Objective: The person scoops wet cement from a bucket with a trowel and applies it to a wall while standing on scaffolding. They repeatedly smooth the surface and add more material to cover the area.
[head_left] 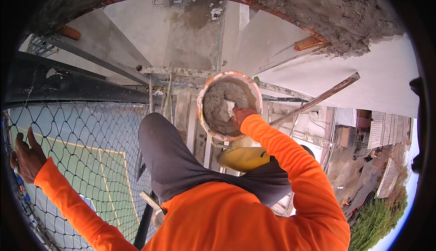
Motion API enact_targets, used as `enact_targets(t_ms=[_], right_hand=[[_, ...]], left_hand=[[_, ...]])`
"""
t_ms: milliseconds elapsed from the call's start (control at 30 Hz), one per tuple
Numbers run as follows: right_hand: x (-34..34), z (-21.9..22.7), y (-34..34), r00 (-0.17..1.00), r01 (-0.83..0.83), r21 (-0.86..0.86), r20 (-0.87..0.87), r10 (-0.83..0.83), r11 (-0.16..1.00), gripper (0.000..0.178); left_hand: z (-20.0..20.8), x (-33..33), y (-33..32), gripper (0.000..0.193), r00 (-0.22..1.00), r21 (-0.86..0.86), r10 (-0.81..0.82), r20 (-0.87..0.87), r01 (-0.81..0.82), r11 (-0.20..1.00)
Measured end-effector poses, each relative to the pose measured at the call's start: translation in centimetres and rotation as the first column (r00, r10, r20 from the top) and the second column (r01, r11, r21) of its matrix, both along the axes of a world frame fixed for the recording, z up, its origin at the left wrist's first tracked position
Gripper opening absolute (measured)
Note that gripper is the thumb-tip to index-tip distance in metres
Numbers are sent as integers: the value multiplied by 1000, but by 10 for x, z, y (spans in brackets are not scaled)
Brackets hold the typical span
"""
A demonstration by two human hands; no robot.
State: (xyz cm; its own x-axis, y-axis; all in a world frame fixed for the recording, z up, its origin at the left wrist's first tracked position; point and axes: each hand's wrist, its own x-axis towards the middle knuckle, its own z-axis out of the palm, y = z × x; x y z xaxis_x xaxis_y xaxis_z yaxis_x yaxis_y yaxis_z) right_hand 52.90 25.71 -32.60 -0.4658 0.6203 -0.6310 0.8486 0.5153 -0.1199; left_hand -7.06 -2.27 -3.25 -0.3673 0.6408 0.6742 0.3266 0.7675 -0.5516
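Grey wet mortar (pixel 215 99) fills much of a round orange-rimmed bucket (pixel 203 121) in front of my knees. My right hand (pixel 243 117) reaches over its right side, fingers closed on a trowel. The trowel's pale, mortar-smeared blade (pixel 228 109) dips into the mix; its handle is hidden inside my fist. Far out to the left, my left hand (pixel 29 155) is raised beside the black netting (pixel 91 128), with fingers apart and nothing seen in it. Whether it touches the net, I cannot tell.
Wooden planks (pixel 182 115) lie under the bucket, high above the ground. A slanting timber (pixel 318 96) rises at the right. Rough mortar (pixel 336 15) covers a curved wall edge overhead. A black beam (pixel 68 81) runs along the left. A yellow boot (pixel 243 159) stands below the bucket.
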Motion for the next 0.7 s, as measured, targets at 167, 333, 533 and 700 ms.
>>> enact_targets(t_ms=[167,333,533,700], right_hand=[[57,51,12,981,-1,-50,-195,-8,999,37],[88,130,21,979,51,-16,-199,-53,999,36],[72,260,25,976,12,14,-216,-8,1000,36],[55,378,14,918,-155,-190,-390,70,969,41]], left_hand=[[6,25,8,47,997,15,53,61,-54,998],[26,50,20,36,950,-26,97,298,-94,995],[66,71,19,75,737,-191,201,645,-98,977],[104,86,35,87,524,-258,310,793,-172,951]])
